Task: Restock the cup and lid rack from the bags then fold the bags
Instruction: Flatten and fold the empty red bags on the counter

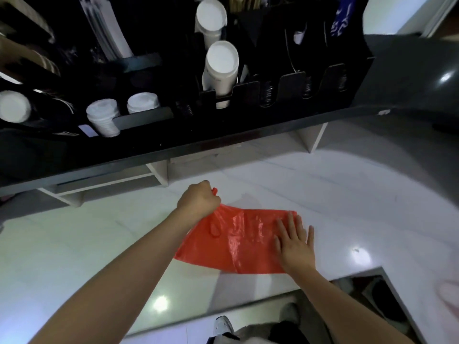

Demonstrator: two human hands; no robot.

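Red bag (pixel 233 240) lies flat on white counter (pixel 347 194), approx 6 o'clock from rack (pixel 248 95). Left hand (pixel 198 198) pinches handle end at 10 o'clock; right hand (pixel 294 240) flat, fingers straight, pressing bag. Keep right palm anchored, pull handle taut, fold w/ edges aligned.

**Around the white worktop**

The white worktop (pixel 347 194) is glossy and faintly veined, with bright spots of light reflected near its front edge. Along its far edge runs a dark raised shelf (pixel 223 142), held up by pale brackets (pixel 313 137) that stand on the worktop. At the far right corner a grey curved surface (pixel 409 70) sweeps round, with one glint of light on it. Below the front edge, a white shoe (pixel 223 326) shows on the floor, beside dark clothing. At the right edge, a blurred pinkish shape (pixel 450 296) lies on the worktop; what it is cannot be told.
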